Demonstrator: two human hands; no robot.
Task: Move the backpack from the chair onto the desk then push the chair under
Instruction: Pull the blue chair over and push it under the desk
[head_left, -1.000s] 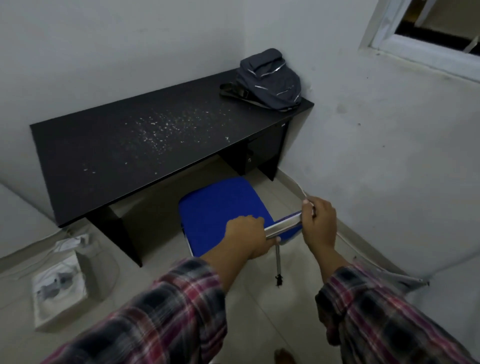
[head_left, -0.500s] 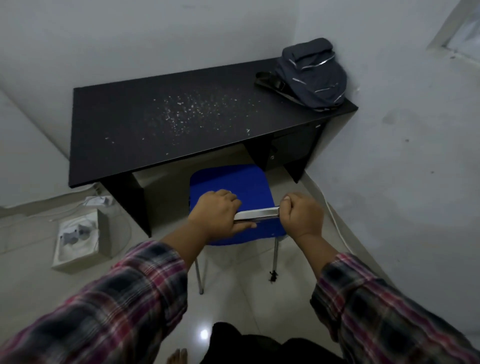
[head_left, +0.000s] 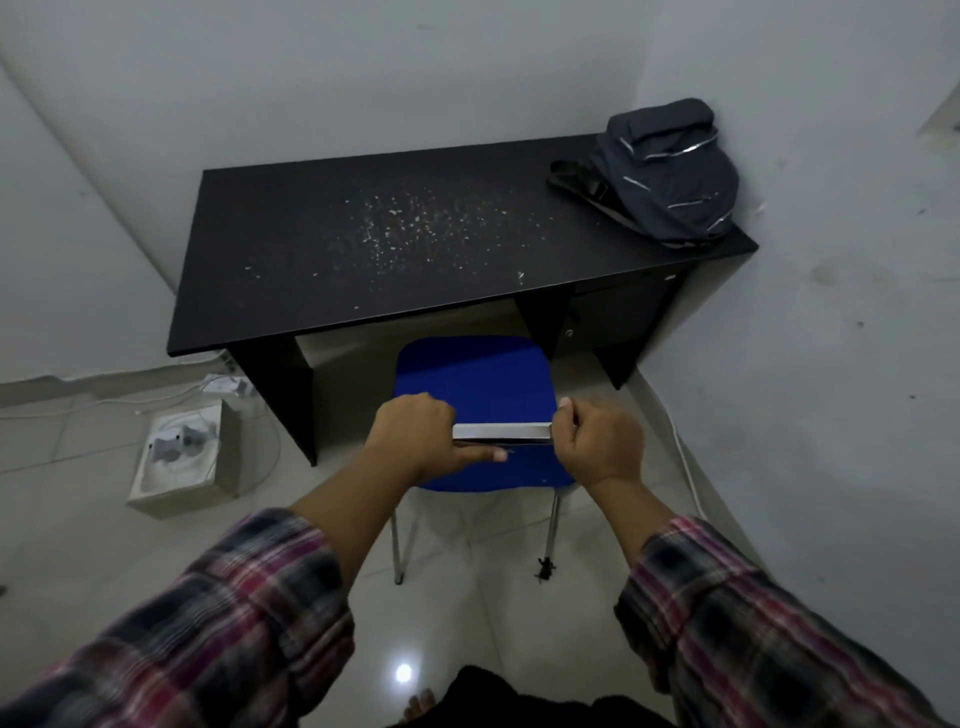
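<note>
A dark grey backpack (head_left: 667, 169) lies on the far right corner of the black desk (head_left: 322, 270), against the wall. The blue chair (head_left: 472, 379) stands squarely in front of the desk's knee space, its seat front just under the desk edge. My left hand (head_left: 415, 436) and my right hand (head_left: 597, 441) both grip the chrome top bar (head_left: 501, 431) of the chair's back, one at each end. The chair's rear legs show below the seat.
White walls close in behind the desk and on the right. A drawer unit (head_left: 613, 322) fills the desk's right side. On the floor at the left sit a white box (head_left: 182, 457) and cables with a power strip (head_left: 226, 384). The floor is glossy tile.
The chair has swung from an angle to square with the desk and moved a little toward it. Both hands kept hold of the back bar. The view has shifted left.
</note>
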